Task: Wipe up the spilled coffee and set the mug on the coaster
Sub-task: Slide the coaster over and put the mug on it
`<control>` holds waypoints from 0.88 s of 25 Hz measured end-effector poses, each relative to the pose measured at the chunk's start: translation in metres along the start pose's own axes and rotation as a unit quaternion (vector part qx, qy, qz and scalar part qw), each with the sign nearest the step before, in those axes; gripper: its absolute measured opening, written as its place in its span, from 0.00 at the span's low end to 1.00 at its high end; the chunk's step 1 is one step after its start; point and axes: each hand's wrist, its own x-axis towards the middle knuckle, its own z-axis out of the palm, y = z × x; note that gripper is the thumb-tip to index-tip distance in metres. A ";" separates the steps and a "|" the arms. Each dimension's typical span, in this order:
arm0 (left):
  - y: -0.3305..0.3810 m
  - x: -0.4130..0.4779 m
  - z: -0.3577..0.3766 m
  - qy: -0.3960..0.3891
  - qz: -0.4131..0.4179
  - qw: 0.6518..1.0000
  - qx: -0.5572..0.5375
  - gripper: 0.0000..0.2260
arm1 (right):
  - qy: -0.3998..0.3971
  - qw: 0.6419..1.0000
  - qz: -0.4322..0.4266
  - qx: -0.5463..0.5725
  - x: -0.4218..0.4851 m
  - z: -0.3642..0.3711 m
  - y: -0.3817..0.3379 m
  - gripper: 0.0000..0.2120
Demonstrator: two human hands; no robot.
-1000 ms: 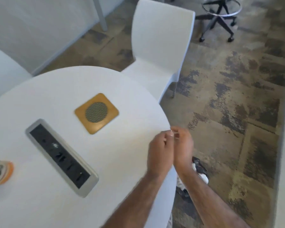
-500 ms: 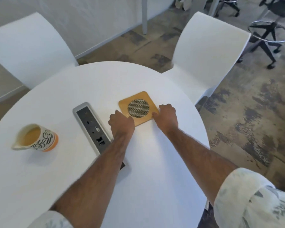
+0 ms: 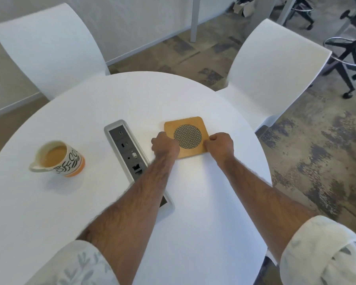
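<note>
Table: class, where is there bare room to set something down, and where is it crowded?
Bare: the far table beyond the coaster, and the near middle between the forearms. Crowded: the mug, power strip, left hand and right hand.

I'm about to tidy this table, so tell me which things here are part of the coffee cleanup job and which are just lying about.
Part of the job:
- mug, upright, coffee inside
- coaster, both hands at its edges: left hand, right hand

Just there:
- socket panel set in the table
- two white chairs
- office stools

No spill or cloth shows.
</note>
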 end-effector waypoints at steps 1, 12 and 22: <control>-0.002 -0.004 -0.003 0.002 0.000 1.000 -0.018 0.23 | 0.000 1.000 0.003 0.016 -0.006 0.001 0.001 0.21; -0.057 -0.059 -0.078 0.045 0.096 0.988 -0.108 0.20 | 0.012 0.991 0.034 0.127 -0.090 0.023 -0.015 0.10; -0.183 -0.073 -0.192 0.150 -0.017 0.979 -0.134 0.20 | -0.087 0.993 -0.078 0.024 -0.192 0.138 -0.065 0.16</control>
